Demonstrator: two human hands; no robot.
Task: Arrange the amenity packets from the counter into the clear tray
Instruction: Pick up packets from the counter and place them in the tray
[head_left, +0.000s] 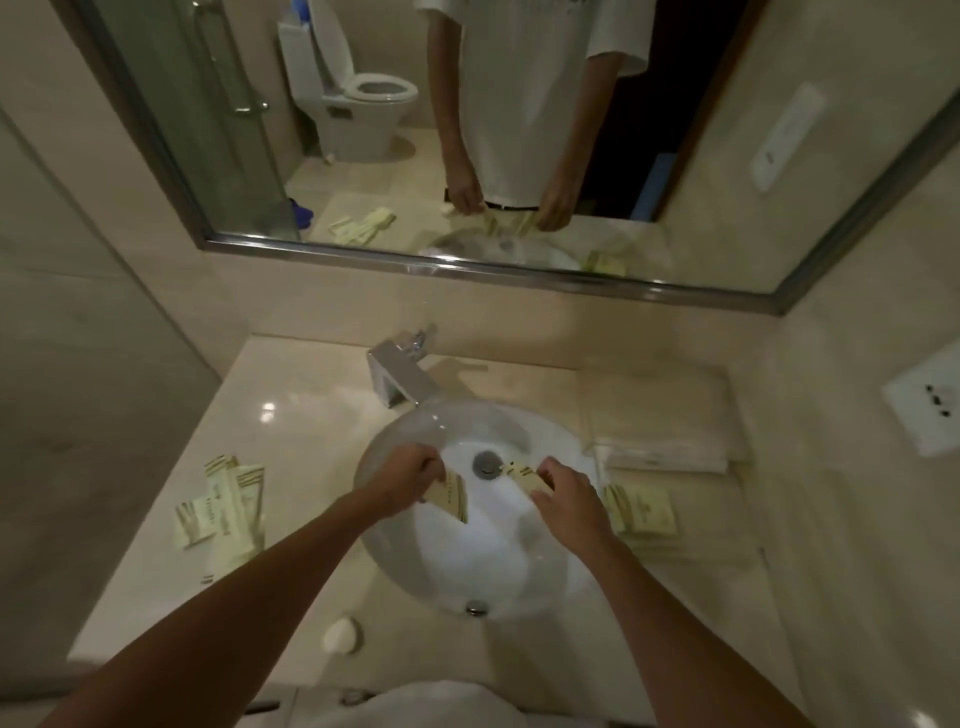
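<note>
Both hands hover over the white sink basin (467, 571). My left hand (410, 478) grips a small stack of pale green-and-cream amenity packets (451, 498). My right hand (566, 493) grips another packet (524, 475) near the drain. More packets lie in a loose pile (223, 506) on the counter to the left of the basin. A neater stack of packets (641, 512) sits to the right of the basin, seemingly inside a clear tray (691, 545) whose edges are hard to make out.
A chrome faucet (400, 376) stands behind the basin. Folded white towels (665, 447) lie at the back right. A small white round soap (340, 634) sits near the counter's front edge. A wall mirror (467, 130) hangs above; a socket (930, 408) is on the right wall.
</note>
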